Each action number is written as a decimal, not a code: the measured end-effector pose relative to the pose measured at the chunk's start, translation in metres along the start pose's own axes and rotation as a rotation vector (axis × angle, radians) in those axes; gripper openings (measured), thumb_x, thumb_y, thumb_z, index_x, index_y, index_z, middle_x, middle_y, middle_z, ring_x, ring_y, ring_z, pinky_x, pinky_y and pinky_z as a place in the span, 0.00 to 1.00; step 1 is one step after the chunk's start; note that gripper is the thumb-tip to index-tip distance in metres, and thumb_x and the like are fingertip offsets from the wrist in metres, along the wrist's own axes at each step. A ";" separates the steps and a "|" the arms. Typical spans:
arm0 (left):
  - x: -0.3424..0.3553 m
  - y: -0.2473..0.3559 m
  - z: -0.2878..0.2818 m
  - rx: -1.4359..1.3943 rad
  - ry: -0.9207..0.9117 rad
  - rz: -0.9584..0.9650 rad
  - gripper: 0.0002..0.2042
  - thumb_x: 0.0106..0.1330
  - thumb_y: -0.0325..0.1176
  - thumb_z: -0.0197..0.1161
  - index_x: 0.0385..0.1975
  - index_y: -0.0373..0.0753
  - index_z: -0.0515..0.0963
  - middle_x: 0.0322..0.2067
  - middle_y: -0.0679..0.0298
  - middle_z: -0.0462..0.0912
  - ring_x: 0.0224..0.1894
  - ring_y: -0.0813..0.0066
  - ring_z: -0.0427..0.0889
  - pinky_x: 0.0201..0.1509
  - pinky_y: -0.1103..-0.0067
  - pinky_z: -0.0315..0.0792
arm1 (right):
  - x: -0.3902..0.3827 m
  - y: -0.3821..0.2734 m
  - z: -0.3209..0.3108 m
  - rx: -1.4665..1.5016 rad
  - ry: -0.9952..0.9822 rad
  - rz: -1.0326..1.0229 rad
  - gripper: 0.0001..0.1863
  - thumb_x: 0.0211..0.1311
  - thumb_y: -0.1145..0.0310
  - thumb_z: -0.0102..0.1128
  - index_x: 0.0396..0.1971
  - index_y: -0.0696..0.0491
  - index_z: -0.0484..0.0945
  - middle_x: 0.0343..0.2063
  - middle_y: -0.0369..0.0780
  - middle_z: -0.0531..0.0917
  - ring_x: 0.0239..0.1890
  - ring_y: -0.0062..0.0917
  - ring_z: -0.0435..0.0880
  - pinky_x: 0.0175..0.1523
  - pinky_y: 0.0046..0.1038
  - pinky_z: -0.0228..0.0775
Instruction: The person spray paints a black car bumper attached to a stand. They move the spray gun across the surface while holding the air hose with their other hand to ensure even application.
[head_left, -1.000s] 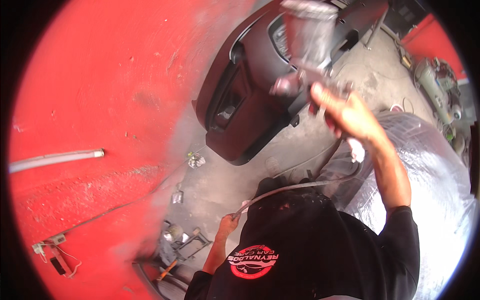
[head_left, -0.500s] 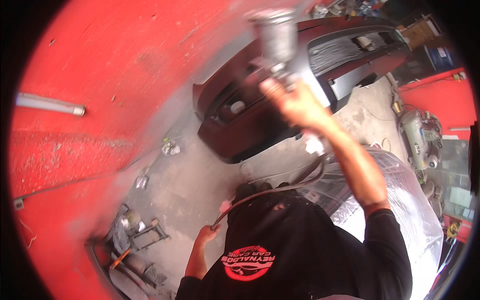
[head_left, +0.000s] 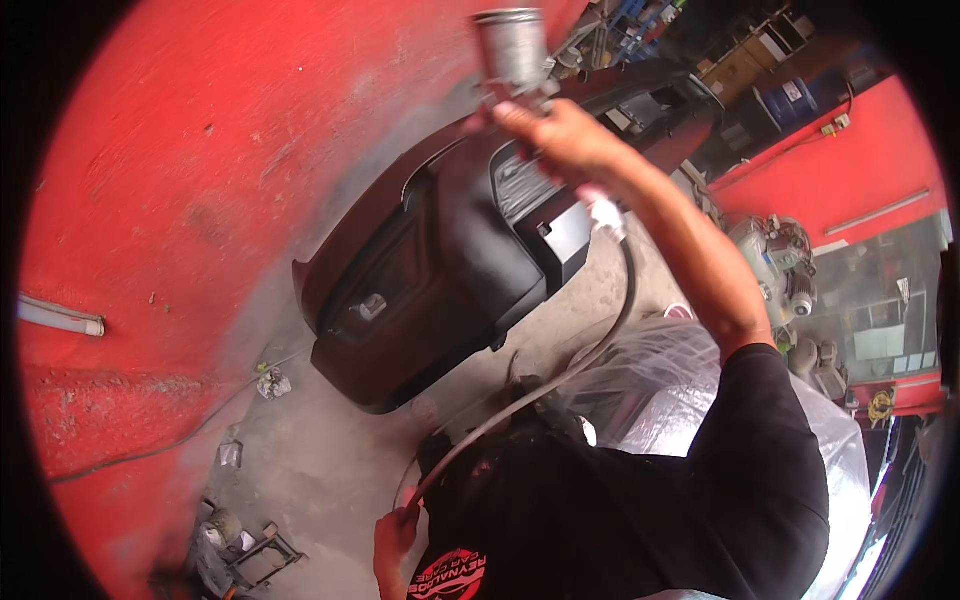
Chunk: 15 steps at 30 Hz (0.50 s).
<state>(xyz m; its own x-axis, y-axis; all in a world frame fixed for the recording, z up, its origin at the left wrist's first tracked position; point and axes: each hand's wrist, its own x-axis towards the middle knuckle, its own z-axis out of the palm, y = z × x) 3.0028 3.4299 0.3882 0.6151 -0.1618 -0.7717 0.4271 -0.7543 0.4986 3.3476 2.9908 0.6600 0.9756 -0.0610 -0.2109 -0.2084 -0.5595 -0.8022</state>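
My right hand (head_left: 548, 140) is raised near the top centre, closed on a spray gun (head_left: 515, 55) with a metal cup, slightly blurred. Behind and below the gun is a large dark car bumper (head_left: 420, 280); I cannot tell the distance between them. A hose (head_left: 550, 388) curves down from the gun's handle across the front of my black shirt (head_left: 640, 510). At the lower middle, my left hand (head_left: 398, 532) grips that hose.
A painted red wall (head_left: 170, 170) runs along the left. Plastic-covered bulk (head_left: 830, 470) is at my right. A compressor (head_left: 775, 260) stands beyond it. Shelving with clutter (head_left: 760, 45) is at the back, a small metal frame (head_left: 270, 555) on the concrete floor (head_left: 300, 470) at lower left.
My right hand has moved up and left with the spray gun, stretching further over the bumper. The view has shifted, bringing more back shelving in. My left hand still holds the hose.
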 end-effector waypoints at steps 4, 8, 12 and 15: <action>-0.008 0.120 0.007 -0.076 0.024 0.147 0.14 0.68 0.44 0.57 0.36 0.39 0.81 0.27 0.45 0.80 0.34 0.44 0.81 0.34 0.63 0.72 | 0.033 0.061 -0.123 -0.029 0.318 0.083 0.21 0.68 0.42 0.50 0.46 0.38 0.83 0.18 0.30 0.70 0.14 0.12 0.65 0.17 0.17 0.58; 0.004 0.167 0.070 -0.100 0.072 0.231 0.13 0.68 0.43 0.58 0.39 0.40 0.80 0.27 0.46 0.80 0.34 0.44 0.80 0.36 0.62 0.72 | 0.051 0.134 -0.233 -0.017 0.522 0.126 0.24 0.63 0.39 0.54 0.42 0.44 0.84 0.19 0.33 0.74 0.15 0.16 0.70 0.19 0.21 0.63; 0.004 0.232 0.104 -0.052 0.068 0.136 0.13 0.69 0.43 0.57 0.38 0.39 0.80 0.31 0.46 0.80 0.37 0.44 0.80 0.39 0.61 0.73 | 0.042 0.205 -0.314 -0.051 0.773 0.091 0.32 0.60 0.37 0.56 0.33 0.57 0.83 0.19 0.36 0.78 0.19 0.21 0.77 0.24 0.26 0.72; 0.011 0.266 0.121 -0.041 0.062 0.165 0.14 0.69 0.43 0.57 0.37 0.38 0.80 0.34 0.46 0.80 0.39 0.43 0.79 0.41 0.61 0.72 | 0.032 0.251 -0.360 -0.100 0.931 0.172 0.27 0.63 0.38 0.53 0.40 0.47 0.85 0.22 0.36 0.79 0.19 0.20 0.77 0.26 0.26 0.73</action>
<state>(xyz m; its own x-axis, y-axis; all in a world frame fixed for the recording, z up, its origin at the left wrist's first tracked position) 3.0433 3.1504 0.4645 0.7182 -0.2409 -0.6528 0.3428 -0.6939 0.6332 3.3519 2.5515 0.6530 0.6040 -0.7591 0.2429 -0.3891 -0.5468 -0.7413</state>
